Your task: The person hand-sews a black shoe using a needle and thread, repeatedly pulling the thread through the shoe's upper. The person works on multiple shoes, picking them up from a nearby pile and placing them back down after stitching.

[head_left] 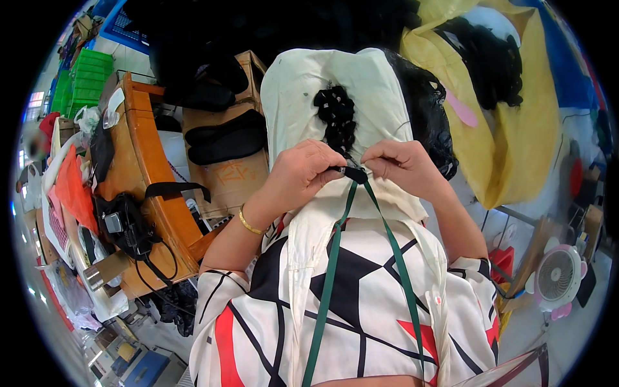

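My left hand (pixel 304 171) is closed in a pinch on a small black strip-like piece (pixel 354 175) in front of my waist. To its right, my right hand (pixel 405 166) has thumb and finger pressed together close by the piece's upper edge; what they grip is too small to make out. Just beyond my hands, a heap of small black pieces (pixel 336 116) with shiny specks rests on the off-white apron (pixel 290 84) over my lap. A green strap (pixel 325 284) hangs down in two lengths over my patterned shirt, passing near the piece.
Left stands a wooden table (pixel 151 174) with a black bag (pixel 126 226) on it. Black insole-shaped pieces (pixel 229 142) lie on a cardboard box (pixel 222 187). A large yellow sack (pixel 522 155) with black items is at right, above a small fan (pixel 560 274). Green crates (pixel 90 74) stand far left.
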Available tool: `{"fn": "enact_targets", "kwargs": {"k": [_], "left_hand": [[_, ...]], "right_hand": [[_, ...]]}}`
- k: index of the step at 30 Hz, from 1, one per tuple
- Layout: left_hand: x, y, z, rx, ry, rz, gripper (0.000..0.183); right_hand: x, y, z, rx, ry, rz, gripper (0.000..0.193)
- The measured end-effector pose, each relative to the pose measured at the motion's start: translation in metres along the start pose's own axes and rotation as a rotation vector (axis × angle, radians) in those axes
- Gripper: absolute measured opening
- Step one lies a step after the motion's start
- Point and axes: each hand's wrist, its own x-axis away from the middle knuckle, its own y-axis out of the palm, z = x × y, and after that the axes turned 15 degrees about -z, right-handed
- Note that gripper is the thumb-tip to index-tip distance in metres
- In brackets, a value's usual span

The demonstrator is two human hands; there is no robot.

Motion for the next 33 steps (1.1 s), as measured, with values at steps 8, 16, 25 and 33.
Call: {"fn": "enact_targets", "kwargs": {"k": [8, 16, 25, 33], "left_hand": [[-0.004, 0.000, 0.005, -0.098, 0.121, -0.016, 0.027], [-0.004, -0.001, 0.004, -0.127, 0.162, -0.035, 0.029], [0.003, 0.004, 0.000, -0.015, 0.135, -0.056, 0.027], [0.014, 0.017, -0.003, 0.193, 0.108, -0.038, 0.025]], "right_hand": [[0.001, -0.006, 0.001, 0.288, -0.172, -0.187, 0.017], [0.001, -0.010, 0.002, 0.236, -0.094, -0.258, 0.023], [-0.005, -0.006, 0.012, 0.180, -0.156, -0.298, 0.020], [-0.008, 0.010, 0.030, 0.067, -0.226, -0.287, 0.012]]}}
